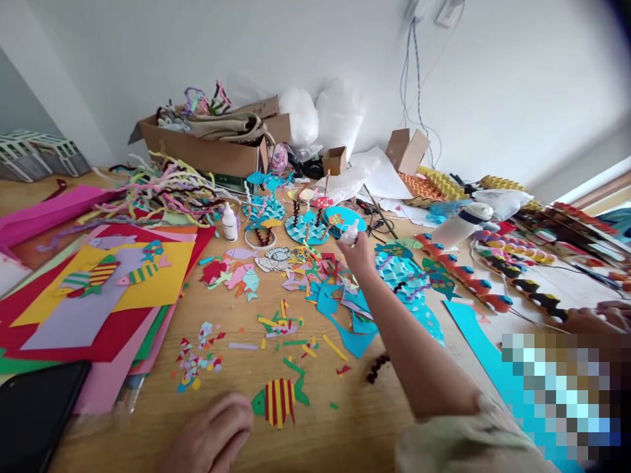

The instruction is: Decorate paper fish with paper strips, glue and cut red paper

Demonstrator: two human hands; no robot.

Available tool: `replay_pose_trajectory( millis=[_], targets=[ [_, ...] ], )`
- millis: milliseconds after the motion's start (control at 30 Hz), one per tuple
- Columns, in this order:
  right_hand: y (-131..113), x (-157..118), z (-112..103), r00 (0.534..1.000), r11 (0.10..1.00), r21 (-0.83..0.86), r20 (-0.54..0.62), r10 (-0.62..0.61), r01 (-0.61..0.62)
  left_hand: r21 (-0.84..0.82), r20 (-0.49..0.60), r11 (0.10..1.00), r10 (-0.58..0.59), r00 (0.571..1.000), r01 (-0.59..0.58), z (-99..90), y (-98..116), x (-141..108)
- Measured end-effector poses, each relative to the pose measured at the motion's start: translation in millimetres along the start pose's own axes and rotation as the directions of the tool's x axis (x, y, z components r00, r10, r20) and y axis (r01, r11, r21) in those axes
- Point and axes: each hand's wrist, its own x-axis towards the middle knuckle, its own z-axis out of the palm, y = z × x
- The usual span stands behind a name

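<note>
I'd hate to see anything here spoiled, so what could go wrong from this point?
The right hand could bump the fish decorations standing close to its small bottle. The right forearm passes close by the blue paper scraps and might drag some along. The left hand rests right beside the striped fish and could nudge it.

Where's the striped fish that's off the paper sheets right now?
Head view, low, just left of center: the striped fish lies on the table, immediately right of the left hand.
</note>
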Motion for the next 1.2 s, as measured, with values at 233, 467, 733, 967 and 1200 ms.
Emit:
replay_pose_trajectory(
  millis=[233,467,733,967,1200],
  targets=[
    [-24,-116,-76,0.818,0.938,0.086,0.466,-0.336,0.336,0.118,-0.046,0.992,0.055,0.997,-0.049,4.9,15,-5],
    [-5,-176,-81,0.834,0.951,0.288,0.493,-0.249,0.114,0.237,-0.007,0.963,0.135,0.991,-0.13,21.8,24,-8],
    [-18,-194,-53,0.824,0.566,0.7,0.563,-0.062,-0.435,0.351,-0.018,0.931,0.117,0.993,-0.103,39.7,23,-12],
    [-24,-201,-32,0.819,0.45,0.764,0.563,-0.114,-0.462,0.386,-0.037,0.914,0.152,0.988,-0.126,42.2,20,-11],
    [-20,-207,-20,0.805,0.466,0.752,0.579,-0.129,-0.466,0.377,-0.002,0.919,0.123,0.992,-0.113,45.2,18,-14]
  ],
)
